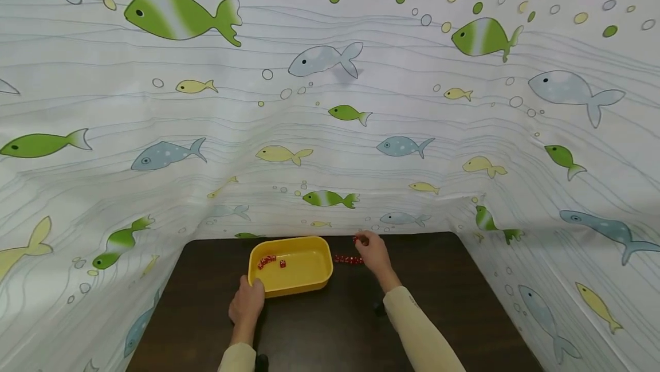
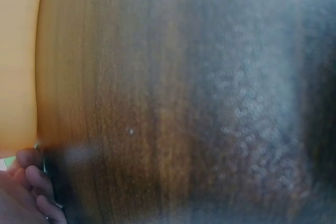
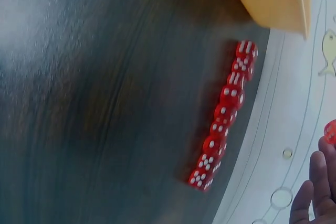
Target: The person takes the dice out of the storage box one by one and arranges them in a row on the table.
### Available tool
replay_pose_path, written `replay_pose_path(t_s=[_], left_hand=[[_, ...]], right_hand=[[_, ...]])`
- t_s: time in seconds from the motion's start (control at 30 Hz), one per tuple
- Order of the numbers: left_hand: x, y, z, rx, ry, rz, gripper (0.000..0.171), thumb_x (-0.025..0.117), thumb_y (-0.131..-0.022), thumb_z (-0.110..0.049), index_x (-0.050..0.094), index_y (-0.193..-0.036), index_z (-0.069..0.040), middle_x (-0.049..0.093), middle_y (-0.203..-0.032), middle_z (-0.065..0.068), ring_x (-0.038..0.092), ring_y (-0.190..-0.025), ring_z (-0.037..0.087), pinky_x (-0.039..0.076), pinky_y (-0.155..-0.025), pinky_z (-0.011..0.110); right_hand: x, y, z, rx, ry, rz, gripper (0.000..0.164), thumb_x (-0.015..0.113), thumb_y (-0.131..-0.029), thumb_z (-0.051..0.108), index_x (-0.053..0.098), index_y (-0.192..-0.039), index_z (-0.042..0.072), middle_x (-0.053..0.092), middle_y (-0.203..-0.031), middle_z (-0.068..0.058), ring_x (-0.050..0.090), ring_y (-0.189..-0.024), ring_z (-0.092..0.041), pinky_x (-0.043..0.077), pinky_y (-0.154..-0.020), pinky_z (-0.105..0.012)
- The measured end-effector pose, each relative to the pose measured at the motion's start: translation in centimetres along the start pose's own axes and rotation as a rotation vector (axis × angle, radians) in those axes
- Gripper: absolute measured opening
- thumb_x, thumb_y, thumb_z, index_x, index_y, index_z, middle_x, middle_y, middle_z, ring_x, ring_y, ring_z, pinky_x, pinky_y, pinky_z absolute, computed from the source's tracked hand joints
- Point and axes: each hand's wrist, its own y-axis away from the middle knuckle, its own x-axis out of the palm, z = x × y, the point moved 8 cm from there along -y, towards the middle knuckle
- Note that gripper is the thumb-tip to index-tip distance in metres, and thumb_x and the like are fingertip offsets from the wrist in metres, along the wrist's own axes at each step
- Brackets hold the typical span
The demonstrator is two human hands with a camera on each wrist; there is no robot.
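Note:
A shallow yellow tray [image 1: 304,275] sits on the dark table, with several red dice [image 1: 266,260] at its left side and one die [image 1: 282,263] a little apart from them. My left hand [image 1: 246,304] grips the tray's near left corner; the left wrist view shows only some of its fingers beside the yellow wall. Right of the tray, several red dice with white dots form a straight row [image 3: 223,113]. Beyond the row's right end, my right hand [image 1: 375,254] pinches a single red die [image 3: 331,131] between its fingertips, raised off the table.
The dark wooden table [image 1: 319,332] stretches toward me in front of the tray. A white sheet [image 1: 309,131] printed with fish and bubbles hangs behind the table and along both sides, close to the far edge where the dice lie.

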Motion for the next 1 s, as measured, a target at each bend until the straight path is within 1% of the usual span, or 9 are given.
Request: replay_pose_path(t_s=[0.1,0.23,0.37,0.57,0.67,0.73,0.87,1.0], left_hand=[[-0.2,-0.2,-0.2,0.002,0.005,-0.002,0.061,0.026,-0.104,-0.034,0.037,-0.151,0.004,0.061,-0.116,0.029,0.057,-0.088,0.039,0.044,-0.082,0.055],[-0.3,-0.1,-0.3,0.004,0.001,-0.003,0.062,0.026,-0.104,-0.033,0.036,-0.152,0.005,0.062,-0.120,0.031,0.060,-0.091,0.040,0.045,-0.084,0.058],[-0.3,0.0,-0.2,0.000,0.004,-0.012,0.062,0.027,-0.105,-0.033,0.036,-0.153,0.005,0.062,-0.123,0.032,0.061,-0.094,0.042,0.044,-0.089,0.060],[-0.3,0.4,-0.1,-0.006,0.000,-0.023,0.062,0.027,-0.106,-0.034,0.037,-0.152,0.006,0.062,-0.126,0.033,0.062,-0.098,0.044,0.044,-0.095,0.062],[-0.2,0.4,0.1,-0.011,-0.001,-0.019,0.062,0.026,-0.105,-0.033,0.036,-0.153,0.006,0.061,-0.126,0.034,0.062,-0.101,0.046,0.042,-0.099,0.064],[-0.2,0.4,0.1,-0.011,0.002,-0.016,0.062,0.026,-0.105,-0.033,0.036,-0.153,0.006,0.061,-0.126,0.034,0.061,-0.102,0.046,0.041,-0.101,0.065],[-0.3,0.3,0.0,-0.007,0.008,-0.016,0.062,0.026,-0.105,-0.034,0.036,-0.153,0.006,0.061,-0.125,0.033,0.060,-0.101,0.045,0.039,-0.103,0.065],[-0.3,0.3,-0.4,0.004,0.003,-0.012,0.061,0.027,-0.105,-0.034,0.037,-0.151,0.006,0.062,-0.122,0.032,0.061,-0.098,0.044,0.040,-0.101,0.065]], right_hand=[[-0.9,-0.2,-0.8,0.018,-0.024,-0.016,0.030,0.063,-0.106,0.018,0.073,-0.132,0.005,0.073,-0.112,-0.013,0.061,-0.083,-0.020,0.051,-0.071,-0.038],[-1.9,-0.2,-2.4,0.064,-0.045,-0.028,0.032,0.062,-0.107,0.018,0.071,-0.134,0.005,0.073,-0.114,-0.014,0.059,-0.082,-0.021,0.048,-0.068,-0.035],[-2.8,0.0,-4.3,0.106,-0.049,-0.049,0.032,0.062,-0.107,0.017,0.071,-0.135,0.004,0.073,-0.119,-0.016,0.061,-0.089,-0.024,0.049,-0.073,-0.037],[-3.9,1.0,-6.7,0.165,0.012,-0.060,0.031,0.061,-0.106,0.017,0.071,-0.132,0.003,0.073,-0.122,-0.019,0.065,-0.098,-0.031,0.053,-0.080,-0.046],[-4.0,1.6,-7.7,0.189,0.043,-0.045,0.031,0.062,-0.105,0.017,0.071,-0.131,0.003,0.073,-0.124,-0.021,0.068,-0.101,-0.033,0.055,-0.083,-0.050],[-4.0,1.8,-8.4,0.200,0.065,-0.033,0.031,0.063,-0.105,0.017,0.071,-0.130,0.002,0.072,-0.125,-0.021,0.068,-0.101,-0.033,0.055,-0.083,-0.051],[-3.7,1.9,-9.3,0.217,0.105,-0.003,0.029,0.064,-0.105,0.017,0.071,-0.130,0.004,0.072,-0.125,-0.020,0.067,-0.095,-0.030,0.054,-0.079,-0.049],[-3.4,1.8,-9.8,0.239,0.136,0.032,0.028,0.064,-0.104,0.016,0.071,-0.128,0.004,0.071,-0.123,-0.020,0.064,-0.091,-0.028,0.052,-0.077,-0.047]])
